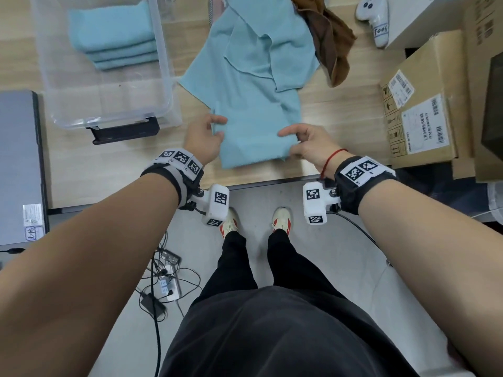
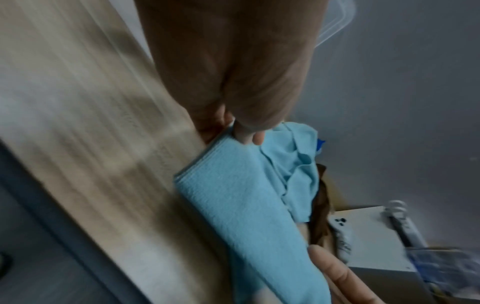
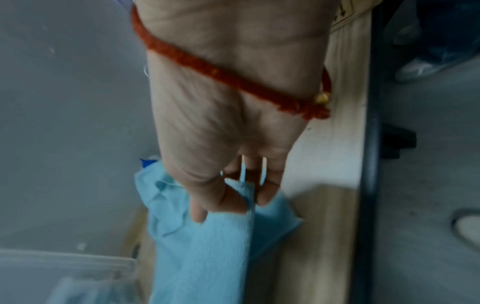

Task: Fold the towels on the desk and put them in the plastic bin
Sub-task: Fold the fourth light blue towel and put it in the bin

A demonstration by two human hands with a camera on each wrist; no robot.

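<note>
A light blue towel (image 1: 251, 140), folded over, lies near the desk's front edge. My left hand (image 1: 205, 136) pinches its left edge, thumb on top; the left wrist view shows the same towel (image 2: 233, 195) gripped at its corner. My right hand (image 1: 304, 144) pinches the towel's right edge, and the towel (image 3: 207, 246) is caught between thumb and fingers in the right wrist view. More unfolded blue towels (image 1: 250, 50) lie piled behind it. The clear plastic bin (image 1: 114, 110) at the left holds a stack of folded blue towels (image 1: 114, 36).
A brown cloth (image 1: 329, 44) lies beside the blue pile. Cardboard boxes (image 1: 424, 104) stand at the right, a white game controller (image 1: 374, 17) at the back right, a grey laptop (image 1: 19, 170) at the left. Bare desk (image 1: 122, 172) lies in front of the bin.
</note>
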